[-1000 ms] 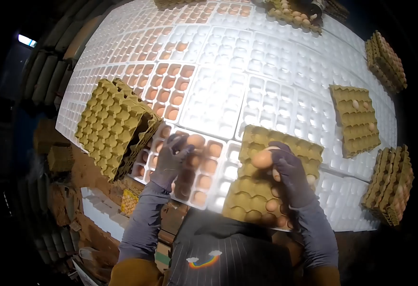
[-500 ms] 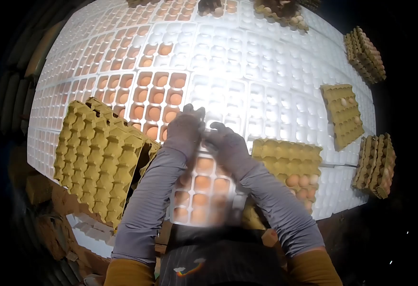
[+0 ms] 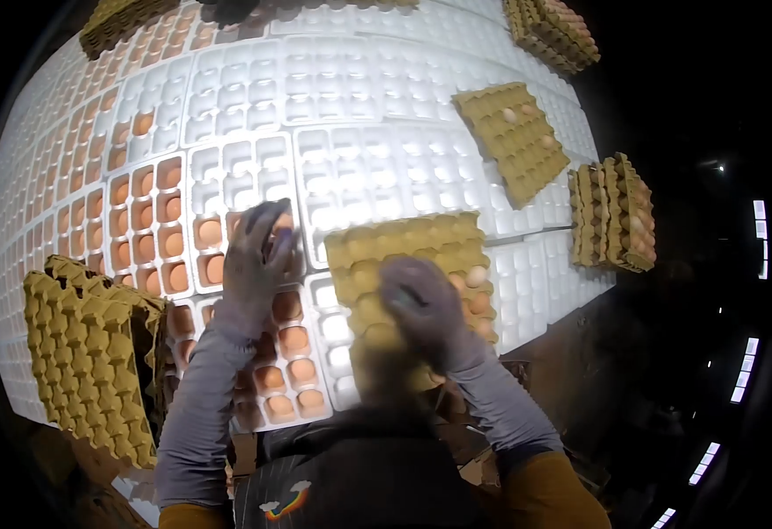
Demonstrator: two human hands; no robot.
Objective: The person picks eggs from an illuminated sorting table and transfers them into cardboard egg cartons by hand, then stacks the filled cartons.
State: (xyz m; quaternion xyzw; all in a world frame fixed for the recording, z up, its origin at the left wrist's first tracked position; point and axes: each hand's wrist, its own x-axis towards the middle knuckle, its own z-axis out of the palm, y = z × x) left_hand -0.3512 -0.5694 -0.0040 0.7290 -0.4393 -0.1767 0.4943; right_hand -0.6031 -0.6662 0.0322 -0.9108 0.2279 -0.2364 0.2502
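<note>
Rough, matt pulp tray [image 3: 357, 256]; smooth foam trays [image 3: 342, 167].

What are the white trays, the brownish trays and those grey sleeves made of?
White trays: probably plastic foam, smooth with a slight sheen; they reflect light brightly and have rounded cell edges, though moulded plastic is possible. Brownish trays: most likely moulded paper pulp, matte, with dull bumps. Grey sleeves: seemingly thin fabric, fairly matte, creased along the forearms; I can't tell the fibre.

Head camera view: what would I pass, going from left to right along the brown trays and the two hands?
Leaning brown egg trays → left hand → right hand → brown tray with a few eggs → stack of trays with eggs.
</note>
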